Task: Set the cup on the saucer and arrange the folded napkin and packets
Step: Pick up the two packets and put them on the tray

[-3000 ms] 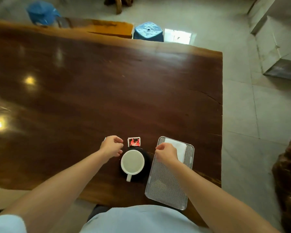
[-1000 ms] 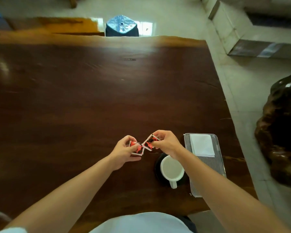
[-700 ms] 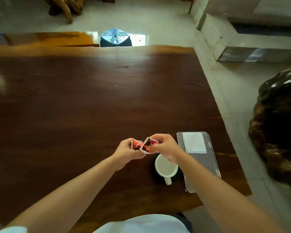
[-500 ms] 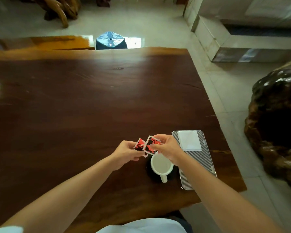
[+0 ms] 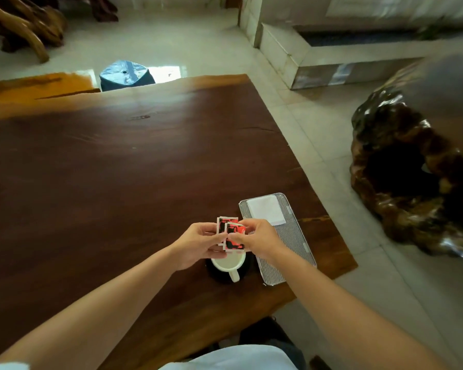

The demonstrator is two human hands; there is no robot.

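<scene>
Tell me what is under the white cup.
The white cup stands on a dark saucer, whose rim shows around it on the wooden table. The saucer's middle is covered by the cup, its far edge by the hands.

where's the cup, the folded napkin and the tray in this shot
cup (image 5: 227, 263), head view, on its visible white inside
folded napkin (image 5: 265, 209), head view, middle of its top face
tray (image 5: 292, 249), head view, bare ribbed surface nearer than the napkin
</scene>
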